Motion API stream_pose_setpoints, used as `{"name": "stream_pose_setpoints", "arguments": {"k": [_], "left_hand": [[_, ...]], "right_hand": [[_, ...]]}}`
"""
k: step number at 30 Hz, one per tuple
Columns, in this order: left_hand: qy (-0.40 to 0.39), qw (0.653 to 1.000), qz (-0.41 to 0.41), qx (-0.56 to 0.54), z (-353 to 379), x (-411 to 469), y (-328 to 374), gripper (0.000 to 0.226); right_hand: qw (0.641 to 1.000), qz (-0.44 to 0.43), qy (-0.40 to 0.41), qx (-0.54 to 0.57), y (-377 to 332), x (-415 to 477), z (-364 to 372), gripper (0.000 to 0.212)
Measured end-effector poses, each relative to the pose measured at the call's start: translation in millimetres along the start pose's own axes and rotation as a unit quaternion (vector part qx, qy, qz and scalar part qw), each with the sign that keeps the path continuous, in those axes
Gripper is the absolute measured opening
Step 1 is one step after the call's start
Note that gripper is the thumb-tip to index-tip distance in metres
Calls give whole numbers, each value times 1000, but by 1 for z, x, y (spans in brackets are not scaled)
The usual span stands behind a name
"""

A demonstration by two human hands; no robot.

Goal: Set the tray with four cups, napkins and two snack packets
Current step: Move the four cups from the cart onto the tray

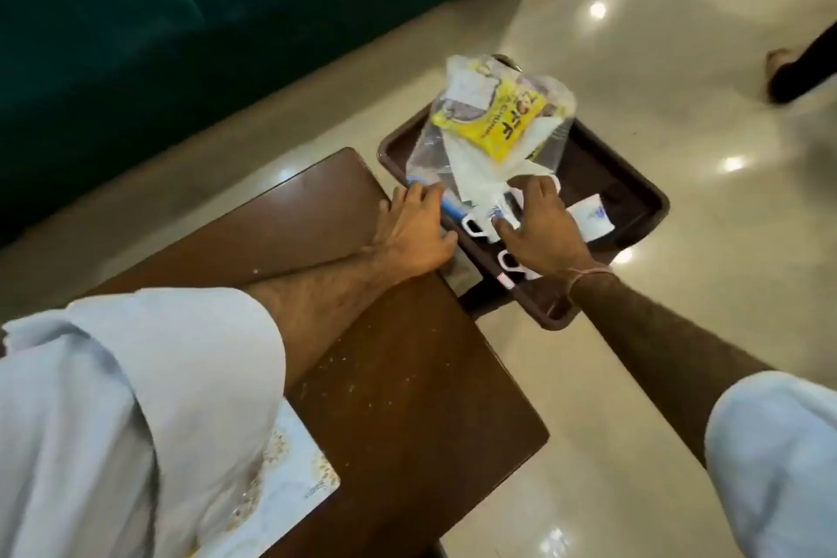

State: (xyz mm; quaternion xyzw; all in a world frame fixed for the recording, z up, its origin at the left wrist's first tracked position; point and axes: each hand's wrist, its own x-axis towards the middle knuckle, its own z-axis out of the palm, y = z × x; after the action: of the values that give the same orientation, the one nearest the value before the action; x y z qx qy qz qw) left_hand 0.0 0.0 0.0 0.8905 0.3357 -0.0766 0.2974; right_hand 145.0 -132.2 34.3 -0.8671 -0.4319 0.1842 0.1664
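Left hand (419,231) lies flat, grasping nothing, on the brown tray's (634,213) near rim; right hand (541,224) spreads loose over white cups (589,220). The yellow snack packet (502,122) sits piled loosely on top, could slide.

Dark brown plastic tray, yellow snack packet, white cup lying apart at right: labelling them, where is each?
Dark brown plastic tray (652,195): head view, right rim.
Yellow snack packet (502,122): head view, printed face.
White cup (589,220): head view, side wall.
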Motion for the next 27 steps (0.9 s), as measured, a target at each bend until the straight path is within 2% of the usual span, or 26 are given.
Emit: {"name": "stream_pose_setpoints", "arguments": {"k": [4,8,12,17,22,27], "left_hand": [[56,994,43,84,11,37,41,59],[-2,991,41,126,26,59,56,51],[-45,997,-13,54,36,69,57,46],[-55,998,2,-10,39,67,54,34],[0,994,33,-102,28,43,41,32],[64,968,56,-237,8,-7,10,34]], "right_hand": [[996,68,-6,-55,36,29,-15,59],[985,115,-60,-111,59,53,-14,74],[977,104,-90,-165,67,64,-1,83],[980,107,-82,-143,70,68,7,79],[993,85,-25,-78,57,54,3,71],[999,14,21,23,13,30,5,70]]}}
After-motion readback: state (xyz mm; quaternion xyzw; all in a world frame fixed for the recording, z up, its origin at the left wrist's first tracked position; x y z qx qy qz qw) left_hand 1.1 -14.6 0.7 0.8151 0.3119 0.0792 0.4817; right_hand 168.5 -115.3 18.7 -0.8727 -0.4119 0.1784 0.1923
